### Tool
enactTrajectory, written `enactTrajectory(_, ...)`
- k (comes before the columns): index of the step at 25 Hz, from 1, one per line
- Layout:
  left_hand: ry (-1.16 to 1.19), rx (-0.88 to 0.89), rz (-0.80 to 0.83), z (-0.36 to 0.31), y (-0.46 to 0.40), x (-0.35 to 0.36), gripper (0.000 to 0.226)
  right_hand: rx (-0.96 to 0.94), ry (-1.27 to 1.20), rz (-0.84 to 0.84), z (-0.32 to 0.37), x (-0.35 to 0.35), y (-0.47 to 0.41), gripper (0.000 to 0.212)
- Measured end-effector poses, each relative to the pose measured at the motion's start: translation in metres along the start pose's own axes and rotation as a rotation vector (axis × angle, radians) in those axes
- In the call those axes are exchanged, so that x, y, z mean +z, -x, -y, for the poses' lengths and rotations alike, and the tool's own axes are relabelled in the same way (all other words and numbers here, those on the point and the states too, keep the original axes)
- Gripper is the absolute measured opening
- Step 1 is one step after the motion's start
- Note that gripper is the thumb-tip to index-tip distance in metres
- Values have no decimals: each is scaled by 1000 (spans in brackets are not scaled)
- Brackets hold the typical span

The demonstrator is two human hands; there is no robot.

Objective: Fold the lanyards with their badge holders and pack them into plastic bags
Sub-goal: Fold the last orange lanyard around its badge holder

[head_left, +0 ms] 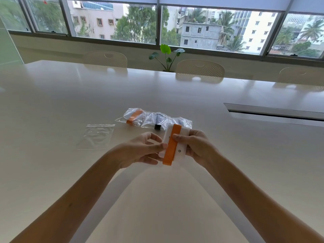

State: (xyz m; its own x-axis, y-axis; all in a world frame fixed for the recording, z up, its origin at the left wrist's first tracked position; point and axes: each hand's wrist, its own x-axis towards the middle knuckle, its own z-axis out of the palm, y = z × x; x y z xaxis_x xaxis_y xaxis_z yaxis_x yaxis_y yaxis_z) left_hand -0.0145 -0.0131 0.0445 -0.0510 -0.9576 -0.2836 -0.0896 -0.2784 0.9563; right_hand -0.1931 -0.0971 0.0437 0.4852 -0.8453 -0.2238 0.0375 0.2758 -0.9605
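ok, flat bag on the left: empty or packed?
Empty: the flat bag lies see-through on the table, nothing inside; both hands hold the folded lanyard.

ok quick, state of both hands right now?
Left hand: fingers pinch the left edge of the folded badge holder wrapped in orange lanyard.
Right hand: grips the same bundle, thumb on the lanyard.

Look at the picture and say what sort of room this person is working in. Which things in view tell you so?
Probably an office meeting room on an upper floor: a long pale table with a cable hatch, matching perforated chairs along its far side, and a wide strip of windows overlooking buildings.
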Motion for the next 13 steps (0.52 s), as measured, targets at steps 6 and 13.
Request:
enactTrajectory(6,-209,36,-234,23,-1,-33,52,7,273,-95,-26,52,-12,53)
enactTrajectory(13,-578,92,-326,26,-3,-54,47,-107,825,-299,-39,74,-27,50)
